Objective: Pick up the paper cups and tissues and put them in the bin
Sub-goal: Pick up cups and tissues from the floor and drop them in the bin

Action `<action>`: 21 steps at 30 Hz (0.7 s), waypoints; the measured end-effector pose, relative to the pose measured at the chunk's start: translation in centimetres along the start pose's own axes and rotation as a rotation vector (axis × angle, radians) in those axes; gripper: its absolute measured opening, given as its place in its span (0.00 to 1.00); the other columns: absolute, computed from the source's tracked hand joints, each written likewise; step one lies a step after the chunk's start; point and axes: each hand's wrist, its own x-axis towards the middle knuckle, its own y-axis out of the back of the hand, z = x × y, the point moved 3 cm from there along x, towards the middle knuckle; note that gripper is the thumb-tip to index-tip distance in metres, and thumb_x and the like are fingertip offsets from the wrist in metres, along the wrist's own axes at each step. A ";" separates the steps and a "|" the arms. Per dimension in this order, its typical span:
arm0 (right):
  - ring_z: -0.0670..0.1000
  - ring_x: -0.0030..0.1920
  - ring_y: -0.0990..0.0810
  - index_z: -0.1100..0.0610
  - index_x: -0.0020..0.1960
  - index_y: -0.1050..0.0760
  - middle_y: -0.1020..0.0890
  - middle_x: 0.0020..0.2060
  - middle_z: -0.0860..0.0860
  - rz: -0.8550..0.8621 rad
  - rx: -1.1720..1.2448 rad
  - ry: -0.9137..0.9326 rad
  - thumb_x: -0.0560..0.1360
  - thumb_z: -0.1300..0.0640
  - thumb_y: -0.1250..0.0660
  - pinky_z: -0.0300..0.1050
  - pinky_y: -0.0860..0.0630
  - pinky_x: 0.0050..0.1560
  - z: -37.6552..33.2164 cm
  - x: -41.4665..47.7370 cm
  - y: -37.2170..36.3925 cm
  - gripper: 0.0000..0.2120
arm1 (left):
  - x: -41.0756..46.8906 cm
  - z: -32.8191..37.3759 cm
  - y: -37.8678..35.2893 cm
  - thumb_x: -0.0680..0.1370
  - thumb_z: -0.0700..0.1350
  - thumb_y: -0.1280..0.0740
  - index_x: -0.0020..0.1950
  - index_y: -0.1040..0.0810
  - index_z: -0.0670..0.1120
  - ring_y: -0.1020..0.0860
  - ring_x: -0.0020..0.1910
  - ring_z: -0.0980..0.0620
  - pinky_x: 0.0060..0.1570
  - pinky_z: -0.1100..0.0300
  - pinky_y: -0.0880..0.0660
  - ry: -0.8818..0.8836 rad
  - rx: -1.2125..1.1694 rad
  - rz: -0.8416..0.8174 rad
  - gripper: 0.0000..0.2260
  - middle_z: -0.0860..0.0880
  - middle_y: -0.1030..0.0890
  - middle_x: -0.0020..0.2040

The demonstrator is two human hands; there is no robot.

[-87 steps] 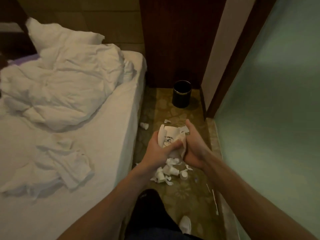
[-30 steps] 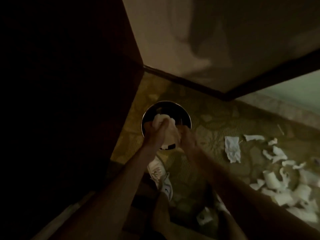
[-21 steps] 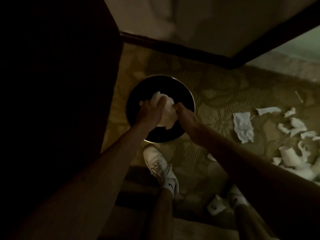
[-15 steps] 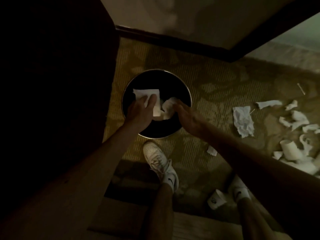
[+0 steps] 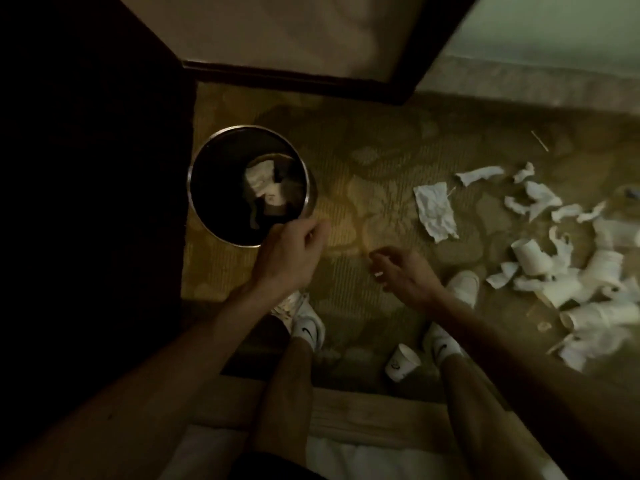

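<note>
Hovering beside round black bin (image 5: 214,207), crumpled tissue (image 5: 263,183) inside, left hand (image 5: 289,259), right hand (image 5: 407,273), fingers loosely curled, empty.

Dim frame, light from upper right

Overall exposure low, warm yellow-green cast. Brightest zone: pale wall (image 5: 554,26) at upper right; light falls off toward the left, where the dark panel (image 5: 86,168) reads as near-black with no detail. Bin (image 5: 211,202) rim carries a thin highlight; interior mostly shadow. Carpet (image 5: 381,161) shows soft shadow patches. Left hand (image 5: 287,258) and right hand (image 5: 405,271) soft-edged, slight motion blur. Paper litter (image 5: 588,292) at right edge smeared. Straight lines bow at the margins; grain throughout
</note>
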 end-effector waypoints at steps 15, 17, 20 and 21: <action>0.58 0.59 0.22 0.61 0.67 0.28 0.22 0.62 0.57 -0.056 -0.028 -0.467 0.80 0.53 0.36 0.55 0.24 0.62 34.6 2.1 -6.4 0.19 | -5.9 -12.0 -37.7 0.80 0.48 0.32 0.60 0.21 0.47 0.24 0.46 0.58 0.39 0.65 0.28 0.268 0.183 -0.595 0.10 0.50 0.19 0.56; 0.59 0.64 0.25 0.63 0.68 0.30 0.25 0.66 0.57 -0.088 -0.045 -0.507 0.84 0.54 0.44 0.51 0.29 0.66 35.6 3.9 -8.2 0.18 | -6.8 -13.7 -40.7 0.79 0.47 0.32 0.62 0.21 0.46 0.21 0.52 0.51 0.48 0.57 0.23 0.273 0.180 -0.587 0.12 0.47 0.18 0.57; 0.60 0.72 0.34 0.62 0.74 0.37 0.33 0.73 0.59 -0.212 -0.224 -0.480 0.85 0.55 0.50 0.52 0.37 0.70 35.6 5.4 -11.0 0.21 | -8.0 -15.7 -43.5 0.79 0.45 0.32 0.66 0.25 0.46 0.23 0.60 0.45 0.50 0.57 0.28 0.272 0.180 -0.601 0.16 0.45 0.21 0.63; 0.60 0.74 0.37 0.61 0.76 0.41 0.36 0.75 0.58 -0.240 -0.225 -0.476 0.85 0.54 0.49 0.54 0.40 0.72 36.4 5.9 -11.4 0.22 | -8.3 -16.2 -44.3 0.78 0.44 0.31 0.68 0.27 0.46 0.24 0.61 0.45 0.50 0.58 0.30 0.284 0.175 -0.616 0.18 0.44 0.23 0.64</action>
